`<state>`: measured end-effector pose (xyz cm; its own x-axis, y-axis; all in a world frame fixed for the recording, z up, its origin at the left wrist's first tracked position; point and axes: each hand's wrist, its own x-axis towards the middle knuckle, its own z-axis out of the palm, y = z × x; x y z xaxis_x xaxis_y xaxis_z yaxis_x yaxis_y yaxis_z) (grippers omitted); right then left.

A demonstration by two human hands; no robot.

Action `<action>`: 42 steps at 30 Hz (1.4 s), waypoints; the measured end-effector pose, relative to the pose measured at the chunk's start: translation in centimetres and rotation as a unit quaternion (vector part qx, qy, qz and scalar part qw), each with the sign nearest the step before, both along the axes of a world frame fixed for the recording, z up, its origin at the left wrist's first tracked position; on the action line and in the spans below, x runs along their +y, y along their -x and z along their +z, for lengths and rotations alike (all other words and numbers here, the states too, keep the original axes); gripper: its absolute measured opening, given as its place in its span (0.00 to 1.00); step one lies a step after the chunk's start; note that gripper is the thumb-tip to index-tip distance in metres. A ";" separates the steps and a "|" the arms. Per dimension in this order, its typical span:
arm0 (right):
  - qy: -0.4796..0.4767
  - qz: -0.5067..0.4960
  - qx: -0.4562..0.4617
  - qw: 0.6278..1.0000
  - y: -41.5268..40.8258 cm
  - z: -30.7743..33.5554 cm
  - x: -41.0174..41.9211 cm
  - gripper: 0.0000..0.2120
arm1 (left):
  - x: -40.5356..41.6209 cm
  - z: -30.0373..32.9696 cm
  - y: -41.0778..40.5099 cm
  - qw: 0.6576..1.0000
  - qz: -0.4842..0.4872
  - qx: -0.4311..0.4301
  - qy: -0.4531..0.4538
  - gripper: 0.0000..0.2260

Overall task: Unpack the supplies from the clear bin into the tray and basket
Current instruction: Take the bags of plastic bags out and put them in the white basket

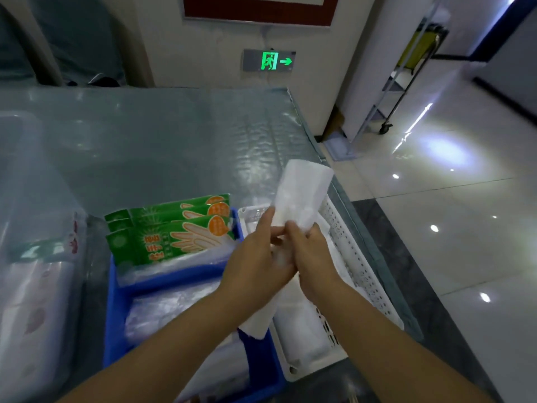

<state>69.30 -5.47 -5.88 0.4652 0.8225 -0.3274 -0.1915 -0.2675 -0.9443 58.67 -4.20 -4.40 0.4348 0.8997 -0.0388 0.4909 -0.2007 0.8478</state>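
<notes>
I see both hands, left hand (258,257) and right hand (312,257), grasping a white packet (302,193) above the white basket (363,274); the blue tray (116,301) beside them is already loaded, the clear bin (26,228) further left still holds packs.

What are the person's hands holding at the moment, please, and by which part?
Both hands, left and right, grip a white paper packet around its middle, above the white basket.

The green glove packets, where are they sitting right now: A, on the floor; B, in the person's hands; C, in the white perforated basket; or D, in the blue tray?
D: the green glove packets stand stacked at the far end of the blue tray, left of the white perforated basket, while both hands hold a white packet.
</notes>
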 end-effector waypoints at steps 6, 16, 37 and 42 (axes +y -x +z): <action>0.028 -0.044 0.102 0.993 -3.0 -0.8 -1.3 0.10 | 1.0 -1.9 0.2 0.997 0.038 -0.005 0.069 0.36; 0.126 0.159 -0.367 0.908 -9.9 -5.1 -0.8 0.13 | 1.2 -2.6 -0.9 0.938 0.170 -0.125 0.277 0.09; 0.120 0.299 -0.478 0.817 -19.2 -6.8 -1.0 0.08 | -4.9 -9.8 -13.3 0.949 0.221 0.028 0.222 0.13; 0.119 0.272 -0.445 0.845 -20.6 -6.2 -1.8 0.10 | -6.1 -10.7 -13.9 0.971 0.130 0.167 0.111 0.31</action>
